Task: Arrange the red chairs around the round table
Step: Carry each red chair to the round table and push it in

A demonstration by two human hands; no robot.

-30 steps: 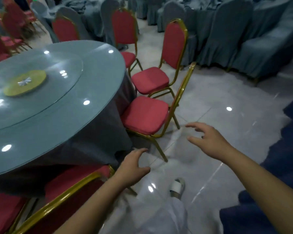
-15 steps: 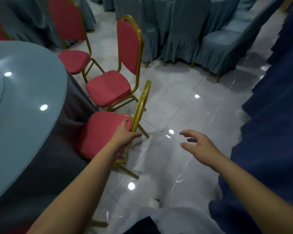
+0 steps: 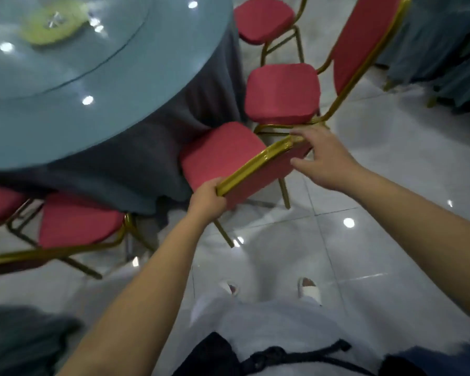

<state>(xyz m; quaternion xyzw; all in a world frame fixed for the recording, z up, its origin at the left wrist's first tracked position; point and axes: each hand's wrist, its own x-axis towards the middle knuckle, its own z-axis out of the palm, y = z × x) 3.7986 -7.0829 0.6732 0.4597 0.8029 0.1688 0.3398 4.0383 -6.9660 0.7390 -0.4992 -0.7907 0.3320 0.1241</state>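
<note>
On gold top rail of red chair [image 3: 220, 156]: left grip [image 3: 206, 198] clenched round one end, right grip [image 3: 323, 156] clasping other end. Seat just ahead of grips, against counter [image 3: 120, 77] cloth; second red chair [image 3: 282, 93] just beyond right grip.

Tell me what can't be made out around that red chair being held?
Head view:
1. Front legs of the held chair: hidden by its seat and the tablecloth.
2. Whether the right hand grips the backrest: blurred.
3. Backrest of the lower-left chair: cut off by the left edge.
4. Far side of the round table: cut off by the top and left edges.
</note>
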